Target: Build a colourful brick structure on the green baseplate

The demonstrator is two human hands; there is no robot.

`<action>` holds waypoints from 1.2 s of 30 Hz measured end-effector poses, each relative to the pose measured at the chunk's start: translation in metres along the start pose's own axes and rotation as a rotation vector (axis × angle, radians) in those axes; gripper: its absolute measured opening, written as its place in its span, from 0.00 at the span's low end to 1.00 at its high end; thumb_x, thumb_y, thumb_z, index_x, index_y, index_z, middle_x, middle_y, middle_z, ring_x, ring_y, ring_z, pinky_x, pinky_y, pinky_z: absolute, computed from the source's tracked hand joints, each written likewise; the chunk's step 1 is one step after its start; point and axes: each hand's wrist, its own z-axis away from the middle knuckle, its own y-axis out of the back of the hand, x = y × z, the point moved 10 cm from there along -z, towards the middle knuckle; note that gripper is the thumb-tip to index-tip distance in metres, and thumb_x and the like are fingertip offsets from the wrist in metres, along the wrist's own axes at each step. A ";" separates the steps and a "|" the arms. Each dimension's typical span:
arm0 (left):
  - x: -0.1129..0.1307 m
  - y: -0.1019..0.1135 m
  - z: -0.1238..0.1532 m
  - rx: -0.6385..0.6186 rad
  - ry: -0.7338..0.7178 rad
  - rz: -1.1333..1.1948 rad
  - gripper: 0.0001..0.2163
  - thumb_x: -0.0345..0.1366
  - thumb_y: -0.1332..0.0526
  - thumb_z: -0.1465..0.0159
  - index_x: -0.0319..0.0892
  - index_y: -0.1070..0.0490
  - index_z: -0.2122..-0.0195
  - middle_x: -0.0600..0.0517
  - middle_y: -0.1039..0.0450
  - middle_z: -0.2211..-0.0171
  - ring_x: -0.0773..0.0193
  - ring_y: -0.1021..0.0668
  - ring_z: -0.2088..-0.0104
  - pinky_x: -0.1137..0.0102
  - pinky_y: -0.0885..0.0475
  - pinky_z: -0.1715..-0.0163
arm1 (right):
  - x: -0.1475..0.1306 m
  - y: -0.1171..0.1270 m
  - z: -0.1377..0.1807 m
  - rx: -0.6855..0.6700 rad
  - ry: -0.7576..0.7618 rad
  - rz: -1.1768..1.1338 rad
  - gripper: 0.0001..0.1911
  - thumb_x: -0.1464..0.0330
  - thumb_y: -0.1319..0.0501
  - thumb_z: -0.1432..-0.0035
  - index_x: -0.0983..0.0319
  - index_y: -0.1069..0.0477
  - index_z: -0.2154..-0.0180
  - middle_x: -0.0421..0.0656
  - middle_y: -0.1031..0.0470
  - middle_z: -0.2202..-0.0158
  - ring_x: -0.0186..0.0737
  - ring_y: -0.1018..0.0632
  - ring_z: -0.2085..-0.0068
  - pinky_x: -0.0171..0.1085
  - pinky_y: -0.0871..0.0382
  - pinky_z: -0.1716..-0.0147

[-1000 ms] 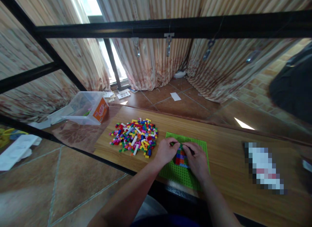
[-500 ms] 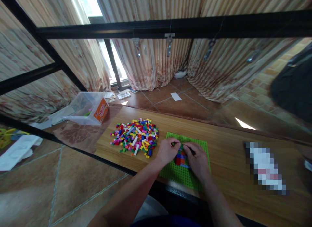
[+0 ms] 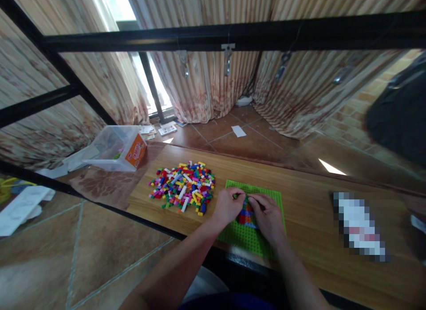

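Observation:
A green studded baseplate (image 3: 253,239) lies on the wooden table near its front edge. A patch of red, blue and orange bricks (image 3: 246,216) is built on its middle. My left hand (image 3: 226,207) and my right hand (image 3: 269,217) rest on the plate on either side of that patch. Both have their fingers curled, and the fingertips meet at the patch's far edge. Anything pinched there is too small to make out. A heap of small bricks in many colours (image 3: 184,185) lies just left of the plate.
A clear plastic tub with an orange label (image 3: 120,148) lies tipped at the table's far left on a brown cloth. A blurred white packet (image 3: 359,228) lies at the right. A black metal frame (image 3: 233,34) crosses overhead. Tiled floor and curtains lie beyond.
Both hands have stayed pressed at the brick patch. The view has shifted only slightly.

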 end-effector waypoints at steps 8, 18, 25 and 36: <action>0.001 -0.001 -0.001 -0.019 -0.009 -0.042 0.10 0.30 0.42 0.38 0.41 0.20 0.67 0.51 0.20 0.70 0.64 0.22 0.70 0.73 0.30 0.68 | -0.001 0.000 0.000 -0.001 0.000 0.000 0.18 0.53 0.45 0.38 0.56 0.22 0.61 0.46 0.22 0.59 0.45 0.25 0.57 0.47 0.35 0.53; 0.001 0.000 -0.003 0.010 0.025 -0.082 0.09 0.30 0.42 0.39 0.41 0.20 0.69 0.51 0.20 0.71 0.63 0.22 0.69 0.72 0.29 0.66 | -0.001 0.000 0.000 0.002 0.003 0.017 0.19 0.53 0.45 0.38 0.56 0.21 0.62 0.46 0.22 0.60 0.45 0.25 0.57 0.48 0.35 0.53; 0.002 -0.002 -0.005 -0.028 0.026 -0.110 0.09 0.30 0.42 0.39 0.41 0.21 0.69 0.52 0.20 0.71 0.64 0.22 0.69 0.73 0.29 0.66 | -0.001 -0.002 -0.001 -0.020 0.006 0.043 0.20 0.53 0.46 0.37 0.57 0.21 0.61 0.46 0.22 0.60 0.45 0.25 0.57 0.48 0.35 0.52; -0.012 -0.007 -0.003 -0.131 0.012 -0.012 0.14 0.37 0.46 0.35 0.40 0.23 0.70 0.55 0.28 0.79 0.66 0.26 0.75 0.74 0.33 0.72 | -0.003 0.001 0.001 -0.017 -0.034 0.035 0.25 0.55 0.55 0.33 0.60 0.24 0.57 0.48 0.22 0.56 0.46 0.25 0.53 0.49 0.36 0.49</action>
